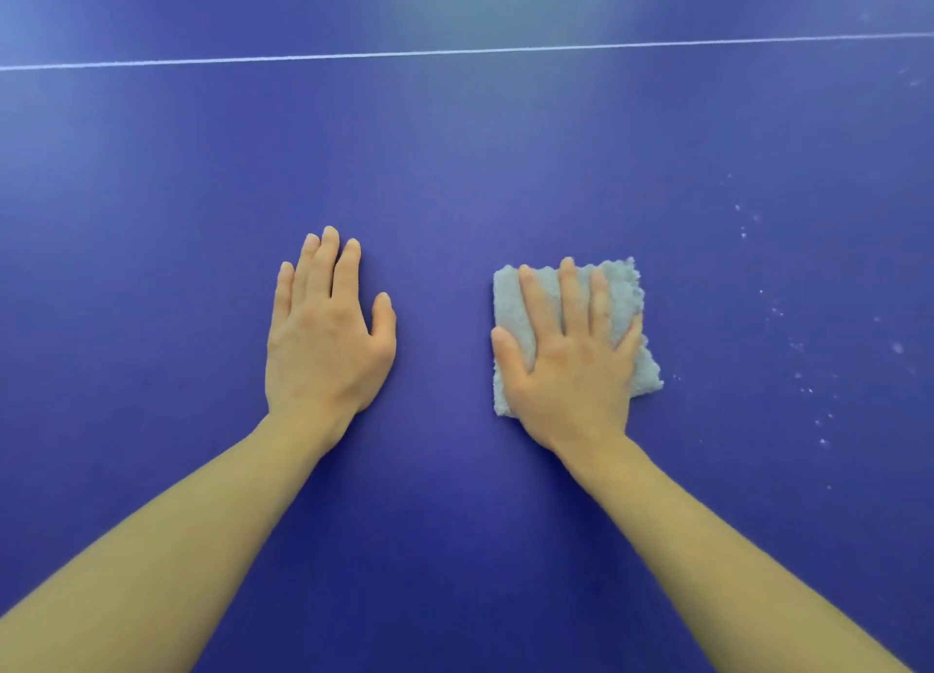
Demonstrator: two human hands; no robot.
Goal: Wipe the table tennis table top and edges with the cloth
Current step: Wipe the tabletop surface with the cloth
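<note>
The blue table tennis table top [455, 177] fills the view. A folded pale grey fluffy cloth [619, 281] lies flat on it, right of centre. My right hand [571, 364] presses down on the cloth with straight, spread fingers and covers most of it. My left hand [323, 339] rests palm down on the bare table, fingers straight, about a hand's width to the left of the cloth.
A thin white line [455, 52] runs across the table at the far side. White dust specks [798, 349] are scattered over the surface to the right of the cloth. No table edge shows in this view.
</note>
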